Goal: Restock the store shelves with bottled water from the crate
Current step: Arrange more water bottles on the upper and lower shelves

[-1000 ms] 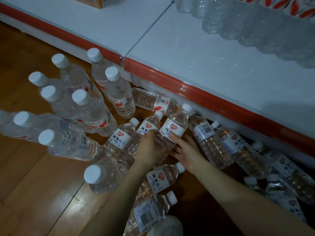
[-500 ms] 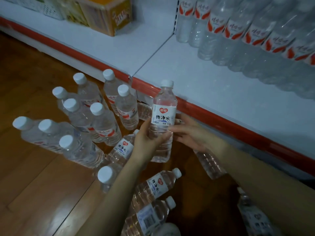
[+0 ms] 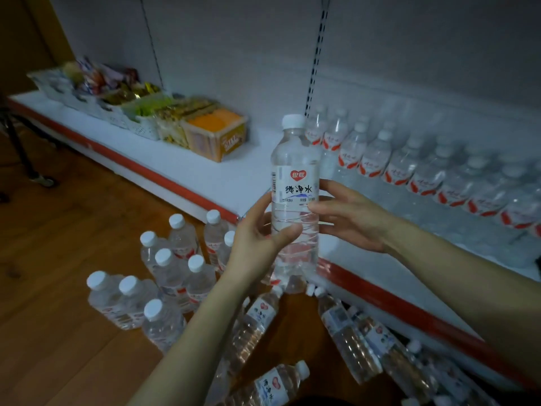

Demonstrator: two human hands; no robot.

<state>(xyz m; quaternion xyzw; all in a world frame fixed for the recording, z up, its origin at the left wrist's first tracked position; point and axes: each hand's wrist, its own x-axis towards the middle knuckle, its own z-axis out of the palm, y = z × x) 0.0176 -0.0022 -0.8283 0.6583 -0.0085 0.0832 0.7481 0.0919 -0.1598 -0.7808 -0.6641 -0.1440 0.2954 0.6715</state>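
The water bottle [image 3: 295,200] is held upright in the air, its long axis vertical, with the white cap at the top and the label turned to the camera. It is in the middle of the view, just over the red front edge of the shelf [image 3: 240,177]. The left hand [image 3: 257,238] grips its lower half from the left, the thumb curled across the front. The right hand [image 3: 348,218] touches the right side at the label; its fingers [image 3: 314,207] are nearly straight, not closed round it. Far right, the shelved bottles [image 3: 409,168] stand in rows. Near left on the wooden floor [image 3: 58,259] are standing bottles [image 3: 164,276], and lying bottles [image 3: 257,317] are under the hands.
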